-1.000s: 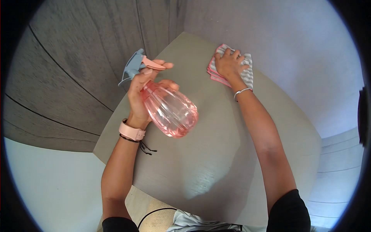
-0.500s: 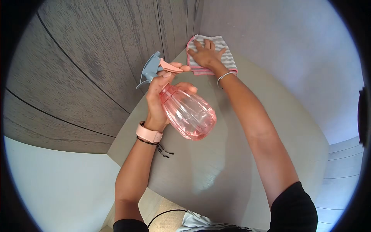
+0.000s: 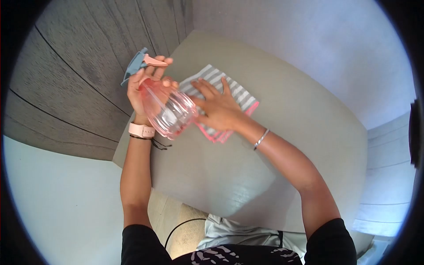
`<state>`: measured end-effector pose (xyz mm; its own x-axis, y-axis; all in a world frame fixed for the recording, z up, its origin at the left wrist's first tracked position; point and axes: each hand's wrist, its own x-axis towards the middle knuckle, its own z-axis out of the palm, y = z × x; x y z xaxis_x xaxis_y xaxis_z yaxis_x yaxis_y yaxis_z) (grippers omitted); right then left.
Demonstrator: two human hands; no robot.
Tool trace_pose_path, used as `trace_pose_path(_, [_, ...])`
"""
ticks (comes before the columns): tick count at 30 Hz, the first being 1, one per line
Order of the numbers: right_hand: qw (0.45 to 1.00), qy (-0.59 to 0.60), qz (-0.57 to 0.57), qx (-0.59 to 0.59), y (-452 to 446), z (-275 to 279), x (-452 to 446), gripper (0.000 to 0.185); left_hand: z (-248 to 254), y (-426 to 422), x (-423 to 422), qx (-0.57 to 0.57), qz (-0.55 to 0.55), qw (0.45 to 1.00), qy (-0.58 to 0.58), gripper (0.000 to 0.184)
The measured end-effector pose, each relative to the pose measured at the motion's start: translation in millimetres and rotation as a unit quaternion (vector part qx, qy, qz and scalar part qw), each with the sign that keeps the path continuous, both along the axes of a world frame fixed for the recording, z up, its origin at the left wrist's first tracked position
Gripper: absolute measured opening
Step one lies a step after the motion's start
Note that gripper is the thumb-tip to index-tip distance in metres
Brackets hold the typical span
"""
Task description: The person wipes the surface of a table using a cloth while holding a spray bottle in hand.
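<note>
My left hand (image 3: 143,90) is wrapped round the neck of a clear pink spray bottle (image 3: 170,115) with a blue-grey head and pink trigger. The bottle is tilted, its base toward the right, above the table's left part. My right hand (image 3: 218,106) lies flat with fingers spread on a grey-and-white striped cloth (image 3: 240,93) with pink edges. That cloth rests on the grey-beige table (image 3: 287,106), just right of the bottle, which overlaps its left part in view.
A dark wood-grain panel (image 3: 84,66) borders the table at the left. Behind and to the right stands a pale wall (image 3: 309,44). A white surface (image 3: 62,190) is at the lower left. Below the near edge, a dark cable (image 3: 176,227) curves beside my clothed lap.
My right hand and the cloth have moved from the table's far corner back toward me, close beside the bottle. My left hand still holds the bottle.
</note>
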<state>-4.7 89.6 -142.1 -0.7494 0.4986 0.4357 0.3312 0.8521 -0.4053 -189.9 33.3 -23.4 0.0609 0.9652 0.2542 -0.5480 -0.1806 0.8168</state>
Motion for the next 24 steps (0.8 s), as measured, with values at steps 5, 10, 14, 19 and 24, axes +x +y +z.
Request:
trace_pose_path(5, [0.996, 0.052, 0.072, -0.010, -97.3, -25.4, 72.1, 0.054, -12.3, -15.5, 9.7, 0.002, -0.035, 0.999, -0.002, 0.055])
trace_pose_path(10, [0.994, 0.056, 0.095, -0.022, -170.6, -20.1, 130.7, 0.055, -19.4, -11.2, 1.4, -0.005, -0.003, 1.000, 0.012, 0.054])
trace_pose_path(14, [0.995, -0.026, 0.068, -0.063, -206.7, -2.7, 188.3, 0.055, -20.5, -12.7, -2.9, -0.014, -0.024, 0.999, 0.017, 0.055])
trace_pose_path(19, [0.990, -0.106, -0.046, -0.083, -174.8, 13.2, 261.6, 0.054, -27.5, -13.5, 7.9, -0.022, 0.017, 0.999, 0.017, 0.054])
trace_pose_path(24, [0.966, -0.096, -0.224, -0.087, -71.3, -19.8, 289.3, 0.055, -48.6, -14.6, 21.2, -0.072, 0.023, 0.997, -0.010, 0.054])
